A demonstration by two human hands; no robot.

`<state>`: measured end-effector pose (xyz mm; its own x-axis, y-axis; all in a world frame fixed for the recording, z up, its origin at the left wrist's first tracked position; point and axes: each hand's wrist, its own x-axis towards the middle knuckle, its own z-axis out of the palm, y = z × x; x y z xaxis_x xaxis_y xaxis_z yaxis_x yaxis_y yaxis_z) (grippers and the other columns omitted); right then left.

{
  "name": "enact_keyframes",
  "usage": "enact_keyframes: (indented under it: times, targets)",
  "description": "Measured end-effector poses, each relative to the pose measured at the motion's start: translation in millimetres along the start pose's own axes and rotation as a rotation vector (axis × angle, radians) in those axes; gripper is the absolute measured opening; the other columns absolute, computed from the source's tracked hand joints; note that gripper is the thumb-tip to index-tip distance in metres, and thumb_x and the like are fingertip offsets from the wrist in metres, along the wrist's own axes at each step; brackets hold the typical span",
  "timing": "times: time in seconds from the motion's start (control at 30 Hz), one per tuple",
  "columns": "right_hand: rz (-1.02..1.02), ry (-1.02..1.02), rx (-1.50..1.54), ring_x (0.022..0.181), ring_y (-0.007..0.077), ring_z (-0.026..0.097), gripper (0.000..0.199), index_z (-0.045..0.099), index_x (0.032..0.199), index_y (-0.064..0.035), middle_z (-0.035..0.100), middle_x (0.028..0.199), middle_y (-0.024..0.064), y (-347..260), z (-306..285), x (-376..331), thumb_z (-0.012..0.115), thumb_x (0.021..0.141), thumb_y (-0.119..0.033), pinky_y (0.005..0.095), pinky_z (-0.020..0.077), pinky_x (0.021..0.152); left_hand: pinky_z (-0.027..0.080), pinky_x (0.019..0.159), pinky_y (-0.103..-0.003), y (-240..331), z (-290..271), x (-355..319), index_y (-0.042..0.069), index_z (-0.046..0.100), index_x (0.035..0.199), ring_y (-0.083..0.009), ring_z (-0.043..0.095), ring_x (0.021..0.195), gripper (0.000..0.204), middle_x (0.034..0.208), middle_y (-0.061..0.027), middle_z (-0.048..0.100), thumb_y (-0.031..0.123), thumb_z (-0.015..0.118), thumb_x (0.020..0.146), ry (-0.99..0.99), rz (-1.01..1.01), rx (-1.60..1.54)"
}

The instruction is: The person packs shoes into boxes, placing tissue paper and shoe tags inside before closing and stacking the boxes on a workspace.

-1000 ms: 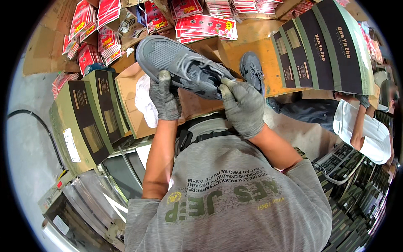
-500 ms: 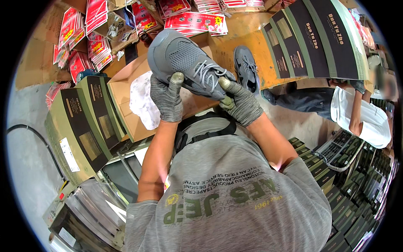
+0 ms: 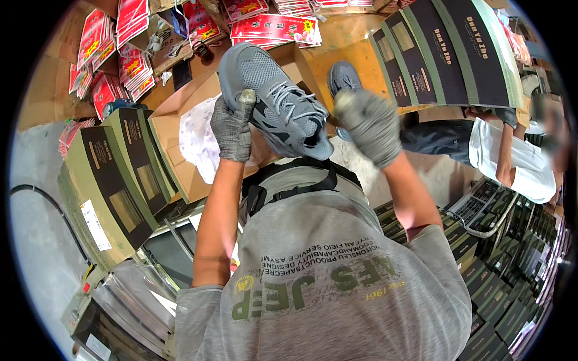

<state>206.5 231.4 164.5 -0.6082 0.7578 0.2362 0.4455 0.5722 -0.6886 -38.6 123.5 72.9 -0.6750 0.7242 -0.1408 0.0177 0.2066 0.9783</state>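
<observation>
A grey lace-up sneaker [image 3: 289, 114] is tilted with its toe up and to the left. My left hand [image 3: 232, 129], in a grey knit glove, grips it by its left side, thumb on top. Apart from this shoe, to its right, is my gloved right hand [image 3: 368, 127], blurred by motion, its fingers hard to make out. Behind that hand a second grey sneaker [image 3: 343, 75] lies on the table, partly covered by it. Under the held sneaker stands an open cardboard box [image 3: 171, 144] with crumpled white printed paper [image 3: 197, 141] in it.
Green and black shoeboxes [image 3: 111, 180] stand at the left, and more shoeboxes [image 3: 448, 54] at the far right of the orange table [image 3: 337, 39]. Red printed cards [image 3: 277, 29] lie in piles at the back. At the right a person [image 3: 506, 153] handles a box; stacked boxes [image 3: 494, 301] fill the lower right.
My right hand has let go of the sneaker's heel and moved right, in front of the second sneaker. The held sneaker has turned, its heel swinging down towards me. My left hand keeps its grip.
</observation>
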Motion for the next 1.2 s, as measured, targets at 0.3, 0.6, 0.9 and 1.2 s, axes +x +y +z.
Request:
enact_keyframes:
  times: [0.3, 0.6, 0.9, 1.2]
  targets:
    - [0.287, -0.528, 0.135, 0.135, 0.033, 0.051, 0.119, 0.025, 0.157, 0.0039, 0.058, 0.136, 0.0228, 15, -10, 7, 0.088, 0.073, -0.051, 0.0432, 0.0422, 0.112, 0.048, 0.064, -0.026, -15, 22, 14, 0.0, 0.072, 0.104, -0.0099, 0.059, 0.073, 0.049, 0.084, -0.0013, 0.067, 0.046, 0.076, 0.09, -0.085, -0.397, -0.658]
    - [0.31, -0.022, -0.072, 0.112, 0.0375, 0.066, 0.076, 0.044, 0.146, 0.0048, 0.067, 0.117, 0.0275, -8, 33, -10, 0.071, 0.079, -0.015, 0.0403, 0.0509, 0.098, 0.054, 0.084, -0.03, 30, 40, -3, -0.004, 0.041, 0.141, -0.0184, 0.063, 0.097, 0.083, 0.114, -0.0112, 0.064, 0.046, 0.079, 0.087, -0.255, -0.091, -0.26]
    - [-0.201, -0.031, -0.494, 0.088, 0.0318, 0.071, 0.05, 0.059, 0.135, -0.0072, 0.071, 0.109, 0.0176, 10, 9, -2, 0.07, 0.088, -0.02, 0.0459, 0.0559, 0.075, 0.046, 0.108, -0.037, 26, 60, -43, 0.0, 0.009, 0.158, -0.0259, 0.05, 0.13, 0.105, 0.146, -0.0172, 0.046, 0.019, 0.079, 0.082, -0.595, -0.037, -0.407]
    - [0.455, 0.106, 0.227, 0.066, 0.0055, 0.064, 0.038, 0.076, 0.086, -0.0019, 0.072, 0.072, 0.0045, -31, -26, 40, 0.069, 0.097, -0.037, 0.0263, 0.0507, 0.059, 0.034, 0.117, -0.037, 36, 46, -40, 0.003, 0.012, 0.163, -0.0257, 0.042, 0.14, 0.109, 0.155, -0.0154, 0.039, 0.028, 0.077, 0.08, -0.771, -0.089, -0.537]
